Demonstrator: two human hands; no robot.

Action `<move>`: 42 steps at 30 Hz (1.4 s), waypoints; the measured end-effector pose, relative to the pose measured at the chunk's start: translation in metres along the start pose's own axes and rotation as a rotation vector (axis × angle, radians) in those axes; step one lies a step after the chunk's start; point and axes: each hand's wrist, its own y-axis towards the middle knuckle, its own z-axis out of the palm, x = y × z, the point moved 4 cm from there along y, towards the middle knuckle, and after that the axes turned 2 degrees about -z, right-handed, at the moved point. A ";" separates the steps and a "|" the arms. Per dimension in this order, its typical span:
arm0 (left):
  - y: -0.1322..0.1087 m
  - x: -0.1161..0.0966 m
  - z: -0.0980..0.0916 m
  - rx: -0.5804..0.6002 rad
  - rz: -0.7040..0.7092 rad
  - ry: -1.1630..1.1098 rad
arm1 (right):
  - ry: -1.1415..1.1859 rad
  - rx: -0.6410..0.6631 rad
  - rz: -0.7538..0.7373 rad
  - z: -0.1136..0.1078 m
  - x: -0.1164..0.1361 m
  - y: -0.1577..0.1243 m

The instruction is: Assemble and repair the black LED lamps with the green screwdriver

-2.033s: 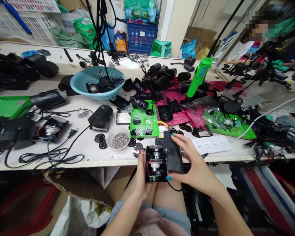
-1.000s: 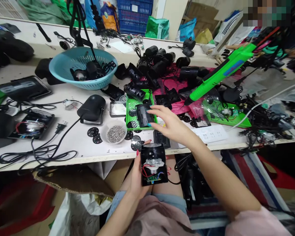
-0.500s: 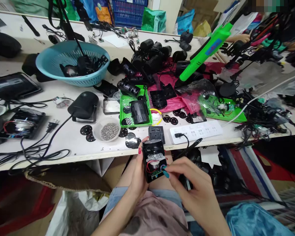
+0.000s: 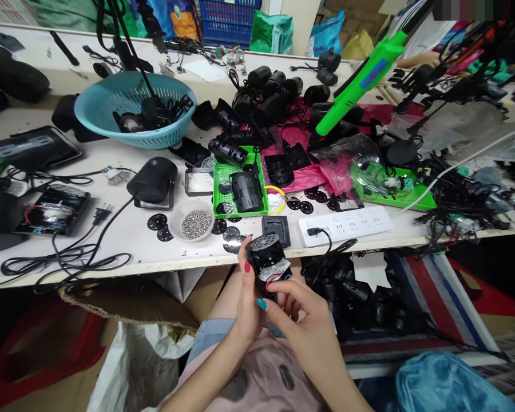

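Just below the front edge of the workbench [image 4: 124, 234], over my lap, I hold a small black open lamp housing [image 4: 268, 261] with red wires and a perforated round face. My left hand [image 4: 245, 297] grips its left side, fingers closed around it. My right hand [image 4: 298, 317] is closed on its lower end from the right, thumb and fingers pinching near the wires. A black ribbed cover [image 4: 246, 191] lies on the small green tray [image 4: 237, 159] on the bench. A black square part [image 4: 276, 230] rests near the bench edge, just above the housing.
A white bowl of small metal screws [image 4: 196, 224], black discs, a white power strip [image 4: 347, 225], a black spotlight [image 4: 153, 180] and tangled cables lie on the bench. A teal basket [image 4: 133, 110] sits behind. A green power screwdriver [image 4: 360, 77] hangs at the right. Another person's arm shows at far right.
My right hand put the black cover down on the green tray, then came back to the housing. The housing has tilted so its round perforated face points up.
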 end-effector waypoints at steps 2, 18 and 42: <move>-0.001 0.000 0.001 0.002 -0.008 -0.010 | 0.014 -0.030 0.026 0.001 -0.002 0.001; -0.001 -0.005 0.001 0.054 -0.008 -0.054 | 0.034 -0.077 0.095 0.003 -0.006 0.001; 0.007 0.004 -0.018 0.020 -0.124 -0.097 | 0.443 -0.132 0.166 -0.016 -0.022 0.019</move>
